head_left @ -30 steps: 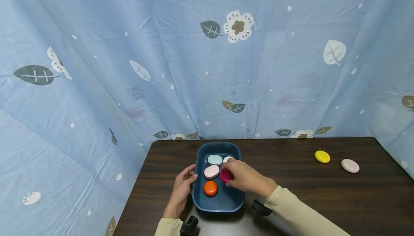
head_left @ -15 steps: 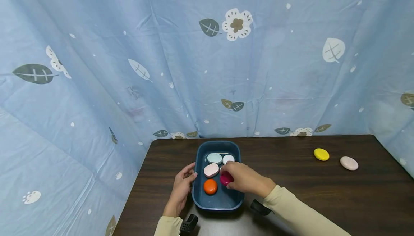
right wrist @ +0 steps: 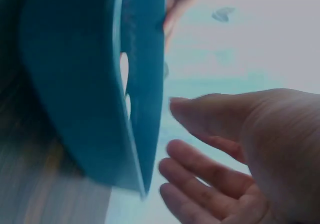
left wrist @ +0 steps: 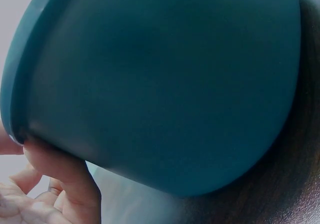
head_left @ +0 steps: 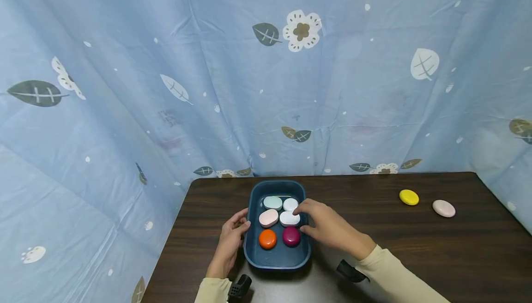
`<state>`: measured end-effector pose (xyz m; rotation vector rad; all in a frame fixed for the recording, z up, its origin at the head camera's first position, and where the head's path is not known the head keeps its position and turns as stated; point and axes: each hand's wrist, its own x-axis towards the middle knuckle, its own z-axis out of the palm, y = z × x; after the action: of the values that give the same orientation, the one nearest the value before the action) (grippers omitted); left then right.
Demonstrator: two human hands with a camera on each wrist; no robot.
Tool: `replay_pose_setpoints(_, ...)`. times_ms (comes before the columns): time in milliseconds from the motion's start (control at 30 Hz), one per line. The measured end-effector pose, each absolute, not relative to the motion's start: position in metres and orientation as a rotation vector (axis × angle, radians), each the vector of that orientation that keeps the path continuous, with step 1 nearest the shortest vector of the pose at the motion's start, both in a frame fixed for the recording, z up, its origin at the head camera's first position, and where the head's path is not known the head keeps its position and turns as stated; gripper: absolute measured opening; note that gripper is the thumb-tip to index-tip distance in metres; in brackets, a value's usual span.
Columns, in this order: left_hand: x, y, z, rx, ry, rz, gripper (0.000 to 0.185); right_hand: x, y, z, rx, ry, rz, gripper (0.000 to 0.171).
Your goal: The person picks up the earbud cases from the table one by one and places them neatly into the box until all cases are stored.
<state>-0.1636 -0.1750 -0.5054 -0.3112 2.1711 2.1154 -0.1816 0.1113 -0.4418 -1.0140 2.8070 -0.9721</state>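
Note:
A dark blue tub [head_left: 276,261] stands on the dark wooden table [head_left: 395,252]. In it lie several oval pebble-like pieces, among them an orange one [head_left: 268,239], a magenta one [head_left: 291,236] and a white one [head_left: 289,219]. My left hand [head_left: 245,220] grips the tub's left rim, its fingers curled against the outer wall [left wrist: 160,84]. My right hand [head_left: 300,220] hovers over the tub's right edge with relaxed fingers and holds nothing. In the right wrist view the right hand's fingers [right wrist: 200,159] are spread beside the tub wall [right wrist: 75,84].
A yellow oval piece [head_left: 409,196] and a pale pink one [head_left: 443,208] lie far right on the table. A blue flowered curtain [head_left: 249,86] closes off the back and sides. The table's left edge runs just beside the tub.
My right hand set the magenta piece down in the tub next to the orange one, let go and drew back to the right. The left hand stayed on the rim.

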Motion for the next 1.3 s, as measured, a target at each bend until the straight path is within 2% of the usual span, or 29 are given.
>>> replay_pose_setpoints(533,-0.163,-0.187,-0.500,-0.327,2.178,2.101,0.047,-0.171,0.224,-0.474,-0.547,3.145,-1.192,0.038)
replay_pose_setpoints(900,-0.164,-0.181,-0.503,-0.354,2.153,2.112,0.045,-0.170,0.303,-0.488,-0.222,3.339,-1.066,0.044)
replay_pose_setpoints(1300,-0.167,-0.178,-0.506,-0.360,2.122,2.114,0.045,-0.172,0.359,-0.499,0.131,3.403,-0.983,0.040)
